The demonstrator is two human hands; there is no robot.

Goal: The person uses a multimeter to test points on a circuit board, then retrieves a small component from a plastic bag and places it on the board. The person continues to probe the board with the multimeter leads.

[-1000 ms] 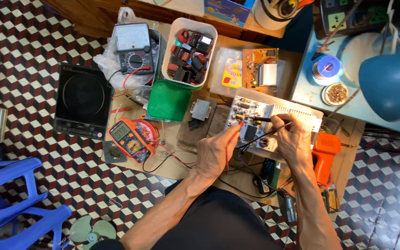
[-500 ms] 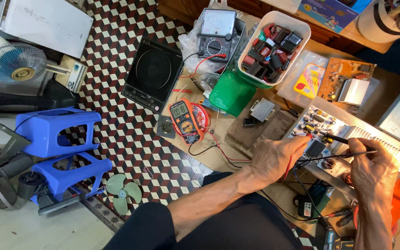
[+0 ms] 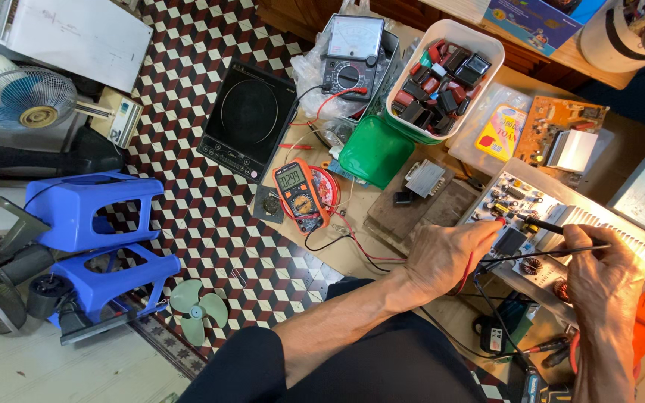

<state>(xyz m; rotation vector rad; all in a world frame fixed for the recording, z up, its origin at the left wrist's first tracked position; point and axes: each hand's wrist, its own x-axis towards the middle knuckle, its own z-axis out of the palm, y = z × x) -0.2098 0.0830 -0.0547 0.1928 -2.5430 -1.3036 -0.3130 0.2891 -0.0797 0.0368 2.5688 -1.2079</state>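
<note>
The view now sits further left of the circuit board (image 3: 520,216), taking in a blue stool (image 3: 91,216) and fan (image 3: 24,97).

The left hand (image 3: 442,257) pinches a red test probe (image 3: 487,237) and the right hand (image 3: 599,272) a black test probe (image 3: 539,254), both tips over a circuit board (image 3: 520,205) at four o'clock. An orange digital multimeter (image 3: 300,195) lies near centre, an induction cooktop (image 3: 248,119) at eleven o'clock, a white tub of components (image 3: 446,71) at one o'clock, and blue plastic stools (image 3: 91,246) at nine.
</note>
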